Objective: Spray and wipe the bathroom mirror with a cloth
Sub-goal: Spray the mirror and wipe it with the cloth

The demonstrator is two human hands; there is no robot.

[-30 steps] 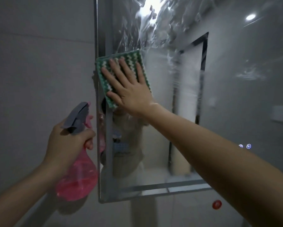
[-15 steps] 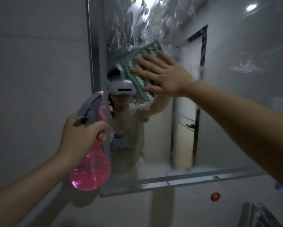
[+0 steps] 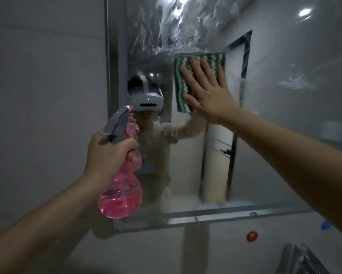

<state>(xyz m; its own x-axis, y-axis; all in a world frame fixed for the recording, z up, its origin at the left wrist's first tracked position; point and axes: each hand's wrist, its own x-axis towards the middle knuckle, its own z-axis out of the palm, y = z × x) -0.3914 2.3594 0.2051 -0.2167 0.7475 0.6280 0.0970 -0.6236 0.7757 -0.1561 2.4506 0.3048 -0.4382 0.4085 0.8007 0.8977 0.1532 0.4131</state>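
Observation:
The wall mirror (image 3: 284,135) fills the right of the view, with wet streaks of spray across its top. A folded green-and-white cloth (image 3: 184,84) lies flat on the glass near the upper middle. My right hand (image 3: 207,91) presses it there with straight, spread fingers. My left hand (image 3: 108,153) grips the neck of a pink spray bottle (image 3: 120,196) with a grey trigger head, held in front of the mirror's lower left corner. The nozzle points up and to the right.
The mirror's metal frame (image 3: 111,66) runs down the left and along the bottom. Grey wall tiles (image 3: 43,95) lie to the left. A red dot (image 3: 252,235) and a blue one (image 3: 325,225) mark the wall below. A metal fixture (image 3: 304,260) shows at bottom right.
My right hand has slid the cloth across the glass from the mirror's left edge to the right. My left hand has raised the spray bottle and brought it nearer the mirror.

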